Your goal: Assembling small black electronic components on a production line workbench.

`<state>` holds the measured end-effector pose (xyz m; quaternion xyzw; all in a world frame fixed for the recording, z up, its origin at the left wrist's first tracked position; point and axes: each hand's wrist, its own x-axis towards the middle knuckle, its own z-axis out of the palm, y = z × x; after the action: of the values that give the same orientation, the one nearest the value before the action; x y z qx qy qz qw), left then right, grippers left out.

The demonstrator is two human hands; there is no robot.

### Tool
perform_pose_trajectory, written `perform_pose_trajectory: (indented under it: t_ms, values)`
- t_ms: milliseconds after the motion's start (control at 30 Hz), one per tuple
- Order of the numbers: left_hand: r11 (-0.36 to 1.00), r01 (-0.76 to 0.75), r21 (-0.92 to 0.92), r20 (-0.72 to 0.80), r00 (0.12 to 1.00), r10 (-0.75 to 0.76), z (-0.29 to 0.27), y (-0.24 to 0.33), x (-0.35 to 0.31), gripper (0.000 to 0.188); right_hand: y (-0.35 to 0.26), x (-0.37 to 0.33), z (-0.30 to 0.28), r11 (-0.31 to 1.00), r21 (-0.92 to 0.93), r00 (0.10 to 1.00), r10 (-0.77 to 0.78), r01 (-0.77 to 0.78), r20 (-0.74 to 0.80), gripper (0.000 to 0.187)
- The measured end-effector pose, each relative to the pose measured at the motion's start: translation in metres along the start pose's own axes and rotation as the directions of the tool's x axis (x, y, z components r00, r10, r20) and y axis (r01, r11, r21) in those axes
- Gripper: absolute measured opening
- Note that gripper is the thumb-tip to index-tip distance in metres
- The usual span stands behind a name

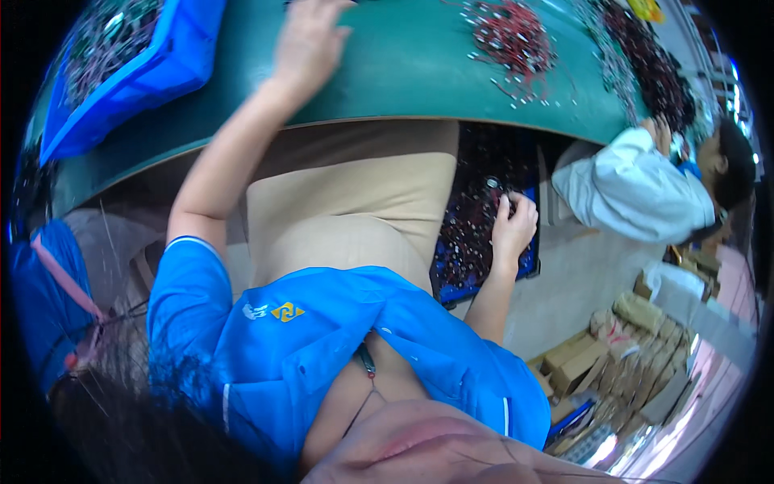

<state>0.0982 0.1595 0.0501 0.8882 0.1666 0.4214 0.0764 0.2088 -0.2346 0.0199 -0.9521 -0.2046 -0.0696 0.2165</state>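
My left hand point(310, 40) lies flat and blurred on the green table point(403, 81) with its fingers spread and nothing in it. My right hand point(514, 226) reaches down beside my thigh into a blue tray point(528, 266) full of small dark red and black wired parts point(472, 234). Its fingers curl around some of those parts at the top of the pile. My beige trousers and blue shirt fill the middle of the view.
A blue bin point(161, 64) of wired parts stands at the table's far left. Piles of red wired parts point(512, 36) lie on the right of the table. A co-worker in a white sleeve point(637, 189) works at the right. Cardboard boxes point(629, 347) are stacked at lower right.
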Motion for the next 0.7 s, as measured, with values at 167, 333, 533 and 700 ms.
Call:
perform_pose_trajectory:
  t_ms: [167,333,533,700]
  values:
    - [0.885,-0.170,0.434,0.144,0.983,0.118,0.040,-0.116,-0.006,0.040,-0.006,0.026,0.009,0.992,-0.033,0.986,-0.123,0.120,-0.110,0.012]
    - [0.946,-0.041,0.322,0.225,0.974,-0.034,0.016,-0.083,0.000,0.030,-0.042,0.060,0.026,0.962,0.177,0.970,-0.177,0.206,-0.164,0.008]
    - [0.926,0.368,-0.079,0.225,0.912,-0.343,-0.012,-0.059,0.000,0.023,-0.063,0.123,0.034,0.860,0.488,0.981,-0.069,0.151,-0.183,0.008]
    - [0.657,0.588,-0.472,0.342,0.809,-0.478,-0.038,-0.035,-0.017,0.025,-0.062,0.180,0.040,0.902,0.361,0.944,-0.123,0.235,-0.305,0.009]
